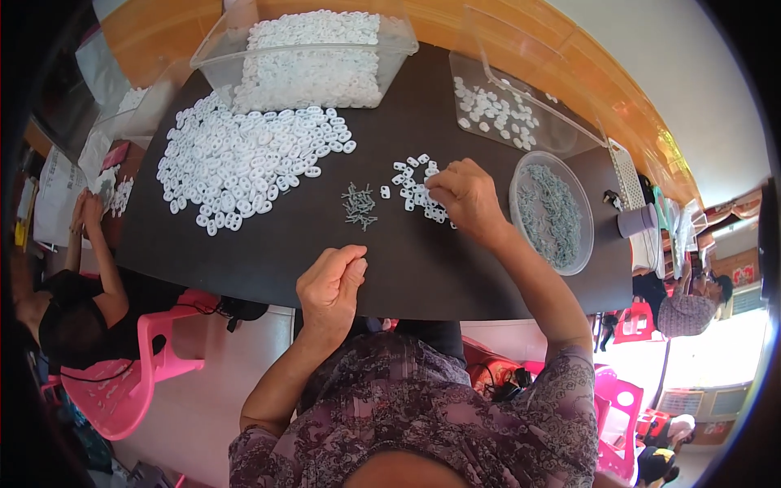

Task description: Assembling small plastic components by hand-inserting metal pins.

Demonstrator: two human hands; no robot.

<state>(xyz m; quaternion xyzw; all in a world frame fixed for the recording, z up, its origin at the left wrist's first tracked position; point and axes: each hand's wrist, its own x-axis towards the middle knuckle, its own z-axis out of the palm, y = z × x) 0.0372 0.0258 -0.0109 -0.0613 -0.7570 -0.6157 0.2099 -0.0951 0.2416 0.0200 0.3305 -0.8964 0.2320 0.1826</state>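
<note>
My right hand (pixel 468 195) reaches over a small group of white plastic pieces (pixel 409 205), its fingertips pinched together at the group's right side. Whatever those fingertips hold is hidden. Close to the table's front edge, my left hand (pixel 332 285) is closed, thumb against curled fingers; its contents, if any, do not show. Between the hands and the large pile lies a little heap of grey screws (pixel 358 206). One white piece (pixel 385 192) sits alone between that heap and the group. A wide pile of white oval pieces with two holes (pixel 244 159) spreads over the table's left half.
Behind the pile stands a clear bin (pixel 390 50) full of white pieces. A round clear tub (pixel 587 232) of grey screws is at the right. Farther back, a clear tray (pixel 561 130) holds white pieces. A purple-grey cup (pixel 637 220) stands at the right edge. Another person (pixel 77 313) works at left.
</note>
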